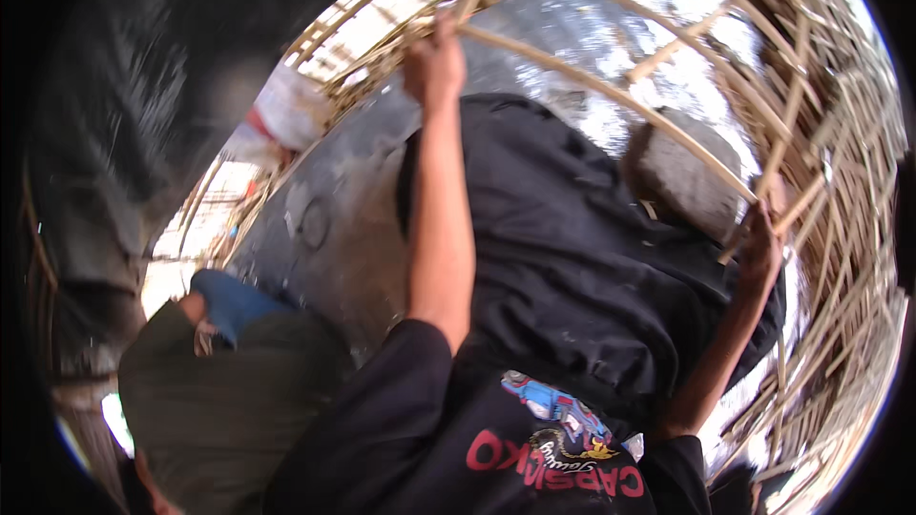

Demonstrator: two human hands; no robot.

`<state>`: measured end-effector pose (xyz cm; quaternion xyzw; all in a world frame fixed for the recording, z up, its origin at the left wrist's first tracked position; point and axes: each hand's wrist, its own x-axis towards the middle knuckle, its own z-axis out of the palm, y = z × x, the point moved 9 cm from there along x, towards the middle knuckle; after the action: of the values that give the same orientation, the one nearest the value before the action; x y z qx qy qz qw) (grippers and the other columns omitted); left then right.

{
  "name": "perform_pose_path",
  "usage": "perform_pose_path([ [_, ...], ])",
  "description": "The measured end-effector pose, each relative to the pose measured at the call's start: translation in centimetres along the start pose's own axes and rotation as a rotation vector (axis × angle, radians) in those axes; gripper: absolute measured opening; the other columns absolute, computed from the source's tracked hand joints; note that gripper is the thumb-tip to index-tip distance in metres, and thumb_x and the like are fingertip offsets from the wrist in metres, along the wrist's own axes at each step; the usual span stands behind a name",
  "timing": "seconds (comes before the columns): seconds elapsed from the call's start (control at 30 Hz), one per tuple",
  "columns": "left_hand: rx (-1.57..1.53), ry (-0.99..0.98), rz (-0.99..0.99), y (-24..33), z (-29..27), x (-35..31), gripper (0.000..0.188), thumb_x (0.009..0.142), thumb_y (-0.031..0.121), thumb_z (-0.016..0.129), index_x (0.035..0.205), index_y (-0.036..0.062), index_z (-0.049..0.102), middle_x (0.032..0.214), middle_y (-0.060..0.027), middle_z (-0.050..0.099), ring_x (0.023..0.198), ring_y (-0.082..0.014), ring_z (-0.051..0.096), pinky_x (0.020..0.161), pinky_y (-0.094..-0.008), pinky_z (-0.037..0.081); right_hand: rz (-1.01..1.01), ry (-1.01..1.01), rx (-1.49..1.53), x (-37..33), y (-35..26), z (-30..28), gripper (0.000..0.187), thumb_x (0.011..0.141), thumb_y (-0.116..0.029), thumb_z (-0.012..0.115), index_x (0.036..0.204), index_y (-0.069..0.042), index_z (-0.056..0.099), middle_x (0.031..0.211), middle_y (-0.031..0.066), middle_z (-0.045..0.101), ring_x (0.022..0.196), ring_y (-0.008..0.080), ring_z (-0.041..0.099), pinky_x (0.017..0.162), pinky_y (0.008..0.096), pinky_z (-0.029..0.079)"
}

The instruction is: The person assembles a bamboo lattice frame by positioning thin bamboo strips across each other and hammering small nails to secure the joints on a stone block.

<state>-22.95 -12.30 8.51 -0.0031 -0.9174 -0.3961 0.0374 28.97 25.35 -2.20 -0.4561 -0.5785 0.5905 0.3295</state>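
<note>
A frame of pale cane or bamboo sticks (611, 92) is stretched across in front of me, with shorter crosspieces joining its long sticks. At its far left corner, my left hand (437, 62) is closed around a stick, arm reaching straight out. My right hand (760, 243) is closed on the frame's near right corner, where several stick ends cross. Just left of that hand, a grey stone-like block (689, 167) lies beyond my knees, partly behind the frame. My legs, in black trousers (563, 257), are folded below the frame.
Another person in a dark green shirt (239, 410) sits close at my left. A shiny grey sheet (353, 200) covers the ground. Stacked cane sticks (840, 257) curve along the right side. Black plastic sheeting (143, 105) hangs at the upper left.
</note>
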Motion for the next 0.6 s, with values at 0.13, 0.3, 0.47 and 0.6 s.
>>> perform_pose_path([
  [0.13,-0.019,-0.037,-0.010,1.6,0.7,-1.0,0.071,0.092,0.069,0.046,0.090,0.0066,0.079,0.096,-0.0232,0.074,0.100,-0.0401,0.070,0.091,-0.0501,0.052,-0.442,-0.177,-0.269,-2.3,-1.0,-0.1,0.038,0.100,-0.027,0.063,0.126,0.001,0.063,0.098,0.0040,0.064,0.095,0.0148,0.060,0.086,0.0305,0.047],
  [0.3,0.234,0.077,0.002,-0.6,-1.3,3.9,0.072,0.086,0.071,0.054,0.112,0.0055,0.071,0.102,-0.0219,0.074,0.099,-0.0391,0.071,0.087,-0.0482,0.055,-0.300,-0.059,-0.345,-2.2,-1.6,0.5,0.037,0.096,-0.026,0.071,0.121,0.001,0.067,0.095,0.0028,0.066,0.081,0.0120,0.059,0.068,0.0283,0.046],
  [0.47,0.316,-0.112,0.001,-2.1,2.0,7.0,0.077,0.079,0.079,0.055,0.092,0.0072,0.079,0.093,-0.0199,0.075,0.093,-0.0362,0.072,0.081,-0.0450,0.054,0.095,0.191,-0.200,-2.5,-0.7,4.5,0.042,0.090,-0.024,0.079,0.118,0.004,0.067,0.097,0.0040,0.070,0.091,0.0113,0.064,0.078,0.0242,0.050],
  [0.6,0.308,-0.086,0.045,-1.3,3.2,6.7,0.072,0.082,0.074,0.056,0.089,0.0070,0.079,0.089,-0.0187,0.075,0.086,-0.0340,0.072,0.076,-0.0438,0.053,-0.107,0.336,-0.532,-3.4,-4.3,4.8,0.036,0.086,-0.030,0.083,0.094,0.001,0.065,0.079,-0.0005,0.060,0.074,0.0115,0.057,0.074,0.0264,0.049],
])
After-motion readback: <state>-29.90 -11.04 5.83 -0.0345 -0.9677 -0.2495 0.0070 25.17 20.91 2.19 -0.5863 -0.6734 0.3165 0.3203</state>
